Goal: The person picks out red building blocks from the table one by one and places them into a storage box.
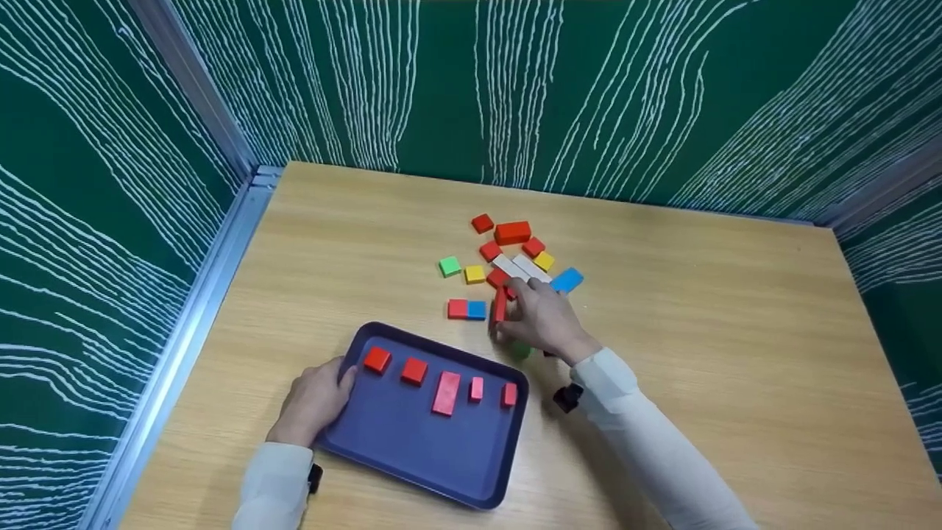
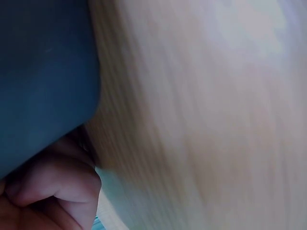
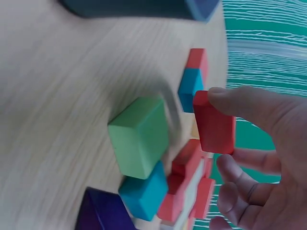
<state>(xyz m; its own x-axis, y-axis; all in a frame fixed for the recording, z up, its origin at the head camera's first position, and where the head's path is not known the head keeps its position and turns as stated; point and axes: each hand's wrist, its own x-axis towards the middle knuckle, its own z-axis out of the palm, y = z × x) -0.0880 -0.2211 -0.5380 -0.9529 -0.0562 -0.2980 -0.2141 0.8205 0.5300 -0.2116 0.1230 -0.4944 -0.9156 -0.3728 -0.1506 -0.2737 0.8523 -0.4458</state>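
Observation:
My left hand grips the left edge of a dark blue tray, thumb at the rim; in the left wrist view curled fingers sit under it. On the tray, several red and pink blocks stand in a row along the far side, among them a long pink block. Beyond the tray's far right corner, my right hand pinches a red rectangular block between thumb and fingers, held above the table. A green block, a blue block and a dark purple block lie near that hand.
Past the right hand lies a loose cluster of blocks, including a large red block, white blocks and a blue block. A green square block sits at its left. Green walls with white lines surround the wooden table.

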